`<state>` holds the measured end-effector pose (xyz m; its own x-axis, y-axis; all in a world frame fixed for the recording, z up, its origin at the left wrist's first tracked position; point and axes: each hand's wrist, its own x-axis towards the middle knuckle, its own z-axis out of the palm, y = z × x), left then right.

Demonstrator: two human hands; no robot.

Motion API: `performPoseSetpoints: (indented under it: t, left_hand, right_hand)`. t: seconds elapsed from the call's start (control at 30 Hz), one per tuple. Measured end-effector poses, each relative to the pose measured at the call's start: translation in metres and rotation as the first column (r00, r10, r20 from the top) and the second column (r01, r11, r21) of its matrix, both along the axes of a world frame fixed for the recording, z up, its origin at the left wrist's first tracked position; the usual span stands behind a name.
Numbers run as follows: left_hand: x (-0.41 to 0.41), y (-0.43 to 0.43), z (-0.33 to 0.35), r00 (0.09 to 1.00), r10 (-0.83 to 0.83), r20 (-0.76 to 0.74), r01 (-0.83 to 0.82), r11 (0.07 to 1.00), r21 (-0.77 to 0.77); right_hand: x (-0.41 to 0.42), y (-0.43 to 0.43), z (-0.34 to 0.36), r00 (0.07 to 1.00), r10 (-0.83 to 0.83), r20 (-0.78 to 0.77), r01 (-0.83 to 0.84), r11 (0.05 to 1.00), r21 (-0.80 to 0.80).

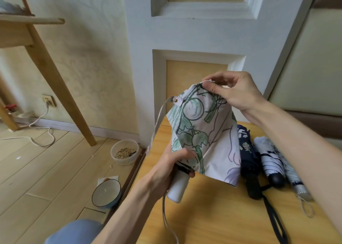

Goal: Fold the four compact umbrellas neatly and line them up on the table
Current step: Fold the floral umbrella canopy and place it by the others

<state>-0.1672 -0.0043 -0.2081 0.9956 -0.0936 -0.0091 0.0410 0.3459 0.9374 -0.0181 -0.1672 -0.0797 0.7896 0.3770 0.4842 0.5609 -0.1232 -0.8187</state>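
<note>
1. Floral umbrella [203,132]: held in the air above the left part of the yellow table [212,219]. The tip end is up and away from the person, and the white handle [178,187] is down and toward the camera. The canopy is loose rather than rolled, and its pale fabric with green leaf print hangs in broad folds.
2. Left hand [173,163]: fingers and thumb are wrapped round the floral umbrella just above the white handle, bunching the lower canopy in a firm grasp.
3. Right hand [236,91]: thumb and forefinger pinch the top edge of the canopy. The other fingers are curled loosely above it.
4. Closing strap [157,125]: fixed at the canopy's upper left, where a snap button [175,100] shows. It is unfastened and hangs free down the left side.
5. Three folded umbrellas lie side by side on the right part of the table, handles toward the person.
   - The navy umbrella [247,149] lies just beside the floral canopy and is partly behind it.
   - The white-and-navy umbrella [268,159] comes next.
   - The silvery umbrella [294,178] lies outermost, close under the right forearm.
   - All three appear to touch their neighbours, though the fabric folds make this uncertain.
6. Floor, left of the table: a clear tub [125,152] holding seed, a blue bowl [106,193], and a white cable [39,131] leading to a wall socket [49,100].
</note>
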Motion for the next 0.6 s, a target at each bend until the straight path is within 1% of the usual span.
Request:
performPoseSetpoints:
  t: [0.1, 0.17, 0.2, 0.27, 0.33, 0.5, 0.6]
  left_hand:
    - [0.001, 0.001, -0.001, 1.000, 0.011, -0.002, -0.011, 1.000, 0.016]
    - [0.001, 0.001, -0.002, 1.000, 0.029, 0.010, -0.030, 0.999, 0.030]
    - [0.001, 0.001, -0.002, 0.999, 0.044, 0.005, -0.044, 0.998, 0.033]
    - [0.001, 0.001, -0.003, 0.997, 0.070, -0.014, -0.070, 0.997, 0.032]
    - [0.002, 0.001, -0.005, 0.997, 0.080, -0.022, -0.079, 0.996, 0.030]
    - [0.003, -0.003, -0.009, 0.996, 0.071, -0.046, -0.069, 0.996, 0.057]
    - [0.002, -0.003, -0.008, 0.996, 0.069, -0.051, -0.066, 0.996, 0.065]
  right_hand:
    - [-0.004, 0.002, 0.007, 1.000, 0.017, 0.005, -0.017, 1.000, -0.003]
    - [-0.006, -0.001, 0.015, 1.000, 0.022, -0.007, -0.022, 0.999, -0.035]
    - [-0.005, -0.003, 0.018, 1.000, 0.000, -0.003, 0.000, 0.997, -0.077]
    - [-0.002, -0.009, 0.023, 0.994, -0.111, 0.014, 0.112, 0.981, -0.158]
    - [0.000, -0.013, 0.026, 0.981, -0.194, -0.010, 0.189, 0.967, -0.170]
    - [-0.004, -0.013, 0.036, 0.984, -0.137, -0.113, 0.095, 0.944, -0.316]
    - [-0.002, -0.014, 0.042, 0.984, -0.123, -0.129, 0.072, 0.936, -0.344]
